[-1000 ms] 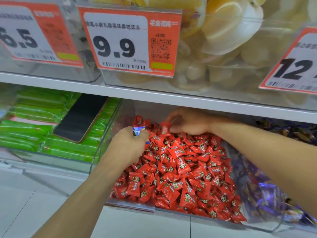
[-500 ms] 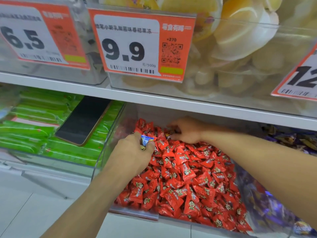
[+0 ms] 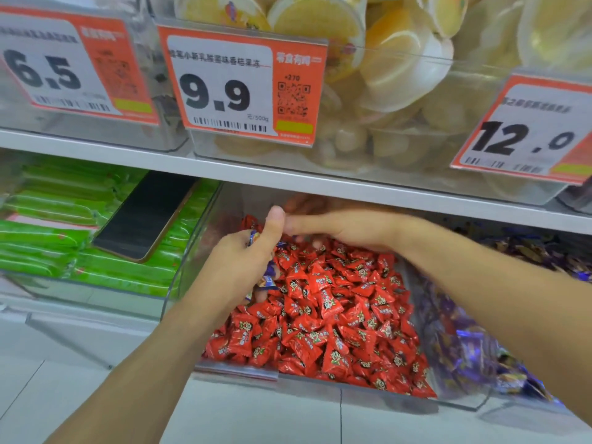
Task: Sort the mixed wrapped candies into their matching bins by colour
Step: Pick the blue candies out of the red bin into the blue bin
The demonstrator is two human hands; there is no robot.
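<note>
A clear bin (image 3: 378, 390) on the lower shelf is heaped with red wrapped candies (image 3: 333, 315). My left hand (image 3: 243, 264) hovers over the bin's back left and grips several blue and purple wrapped candies (image 3: 267, 280), thumb raised. My right hand (image 3: 346, 229) reaches in from the right over the back of the red heap, its fingers stretched towards my left thumb; whether it holds a candy is hidden. To the right, a bin of purple wrapped candies (image 3: 464, 347) stands against the red one.
A bin of green packets (image 3: 64, 238) stands to the left, with a dark phone (image 3: 144, 216) lying on top. The shelf edge (image 3: 320, 184) runs just above my hands. Above it are bins of yellow jelly cups (image 3: 400, 75) with orange price tags (image 3: 243, 84).
My left hand has risen with its candies and its thumb now points up. My right hand has slid left across the back of the heap to meet it. The camera moved closer.
</note>
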